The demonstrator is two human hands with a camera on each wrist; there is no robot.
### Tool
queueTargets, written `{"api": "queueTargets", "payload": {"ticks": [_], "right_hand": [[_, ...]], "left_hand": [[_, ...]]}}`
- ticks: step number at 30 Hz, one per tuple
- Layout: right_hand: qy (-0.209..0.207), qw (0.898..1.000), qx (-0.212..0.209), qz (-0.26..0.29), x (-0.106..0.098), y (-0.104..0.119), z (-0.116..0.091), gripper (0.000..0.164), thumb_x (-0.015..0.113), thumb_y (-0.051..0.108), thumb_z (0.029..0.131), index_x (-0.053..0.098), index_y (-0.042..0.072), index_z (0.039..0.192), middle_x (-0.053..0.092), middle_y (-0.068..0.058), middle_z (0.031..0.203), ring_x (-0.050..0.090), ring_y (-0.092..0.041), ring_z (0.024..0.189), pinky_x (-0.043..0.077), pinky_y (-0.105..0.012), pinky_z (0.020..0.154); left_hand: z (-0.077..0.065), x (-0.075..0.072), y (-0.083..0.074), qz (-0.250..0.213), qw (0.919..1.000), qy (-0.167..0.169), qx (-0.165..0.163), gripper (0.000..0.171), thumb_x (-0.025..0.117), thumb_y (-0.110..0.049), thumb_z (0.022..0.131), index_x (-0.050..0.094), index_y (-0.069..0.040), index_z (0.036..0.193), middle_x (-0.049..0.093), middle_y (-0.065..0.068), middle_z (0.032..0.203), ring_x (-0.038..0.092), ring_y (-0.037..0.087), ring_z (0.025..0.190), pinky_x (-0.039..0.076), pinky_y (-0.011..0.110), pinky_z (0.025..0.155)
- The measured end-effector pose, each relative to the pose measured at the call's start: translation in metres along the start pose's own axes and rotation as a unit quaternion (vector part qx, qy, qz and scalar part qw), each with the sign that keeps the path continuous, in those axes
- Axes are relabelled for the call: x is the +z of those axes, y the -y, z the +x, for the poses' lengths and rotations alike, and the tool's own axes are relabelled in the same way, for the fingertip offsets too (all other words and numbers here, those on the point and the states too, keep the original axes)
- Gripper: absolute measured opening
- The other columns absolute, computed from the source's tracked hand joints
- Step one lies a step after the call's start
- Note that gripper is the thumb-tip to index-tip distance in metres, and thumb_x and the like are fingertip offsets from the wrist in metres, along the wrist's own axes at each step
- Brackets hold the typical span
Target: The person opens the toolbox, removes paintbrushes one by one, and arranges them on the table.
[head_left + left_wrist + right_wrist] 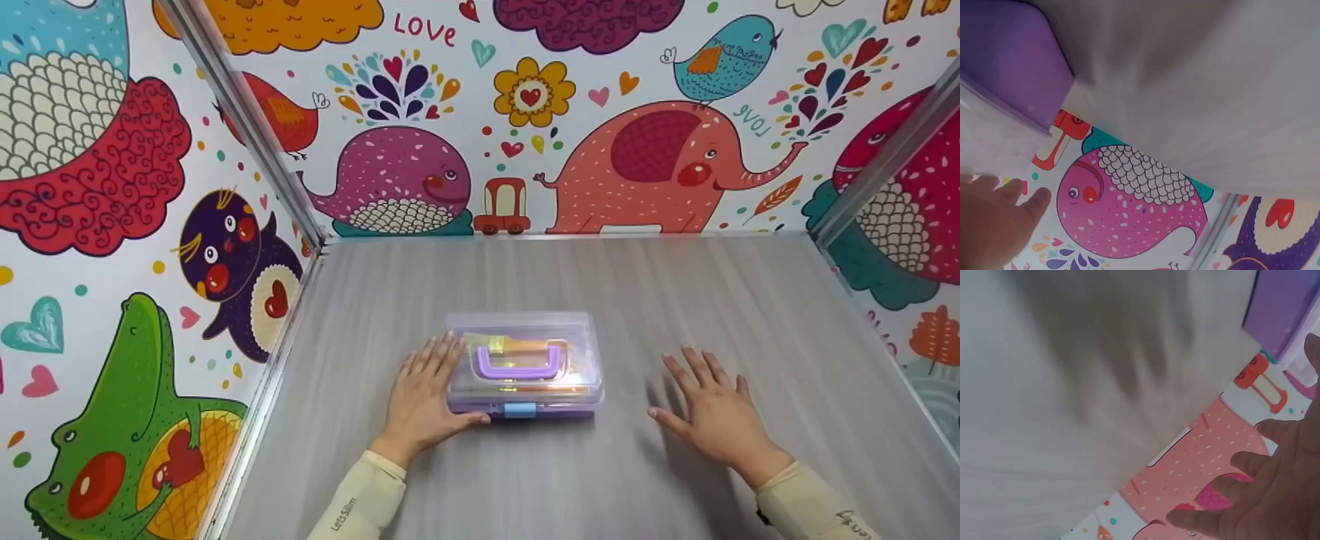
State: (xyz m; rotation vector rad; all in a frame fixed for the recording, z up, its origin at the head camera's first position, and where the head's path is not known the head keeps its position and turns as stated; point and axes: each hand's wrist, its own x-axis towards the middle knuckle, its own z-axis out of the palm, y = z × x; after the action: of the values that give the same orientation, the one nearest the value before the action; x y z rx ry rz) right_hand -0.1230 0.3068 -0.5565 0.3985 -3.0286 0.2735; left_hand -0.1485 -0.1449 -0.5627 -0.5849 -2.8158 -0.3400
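Observation:
A closed purple box (523, 367) with a see-through lid sits on the table, showing a flat paintbrush (517, 344) and other slim items inside. On the lid lies a purple handle (519, 373), and a light blue latch (520, 410) is on the front. My left hand (427, 401) is at the box's left side, fingers extended along it and thumb by the front left corner. To the right of the box, my right hand (712, 420) hovers over the table with fingers spread and nothing in it. In the left wrist view the purple base (1016, 56) shows close by.
The grey wood-grain table (570, 480) meets a back wall (517, 172) printed with cartoon animals. Printed panels also stand at the left and right, joined by a metal corner post (247, 120) at the left and another (885, 165) at the right.

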Motion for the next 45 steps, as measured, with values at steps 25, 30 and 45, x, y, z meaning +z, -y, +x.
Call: {"api": "queueTargets", "payload": {"ticks": [25, 30, 45], "right_hand": [[-0.001, 0.968, -0.026, 0.249, 0.039, 0.118, -0.005, 0.028, 0.073, 0.037, 0.091, 0.074, 0.011, 0.098, 0.07, 0.009, 0.085, 0.065, -0.009, 0.074, 0.054, -0.031, 0.065], [0.087, 0.933, -0.002, 0.35, 0.053, 0.139, 0.004, 0.034, 0.068, 0.036, 0.095, 0.07, 0.004, 0.105, 0.07, 0.006, 0.087, 0.065, -0.009, 0.076, 0.054, -0.031, 0.066], [0.194, 0.761, 0.173, 0.595, 0.065, 0.181, 0.025, 0.063, 0.059, 0.046, 0.098, 0.059, -0.013, 0.119, 0.071, -0.016, 0.098, 0.07, -0.028, 0.085, 0.058, -0.044, 0.069]], "left_hand": [[0.004, 0.001, -0.001, -0.024, 0.9984, -0.048, 0.018, 0.088, 0.072, -0.063, 0.079, 0.049, -0.011, 0.146, 0.039, 0.01, 0.156, 0.038, 0.033, 0.14, 0.033, 0.051, 0.111], [0.006, -0.004, -0.006, -0.035, 0.9986, -0.038, 0.01, 0.087, 0.075, -0.061, 0.077, 0.052, -0.011, 0.144, 0.041, 0.01, 0.155, 0.038, 0.032, 0.14, 0.032, 0.05, 0.111], [0.007, -0.007, -0.007, -0.052, 0.9982, -0.029, -0.007, 0.086, 0.078, -0.058, 0.075, 0.054, -0.012, 0.143, 0.041, 0.008, 0.155, 0.039, 0.032, 0.14, 0.034, 0.051, 0.11]]}}
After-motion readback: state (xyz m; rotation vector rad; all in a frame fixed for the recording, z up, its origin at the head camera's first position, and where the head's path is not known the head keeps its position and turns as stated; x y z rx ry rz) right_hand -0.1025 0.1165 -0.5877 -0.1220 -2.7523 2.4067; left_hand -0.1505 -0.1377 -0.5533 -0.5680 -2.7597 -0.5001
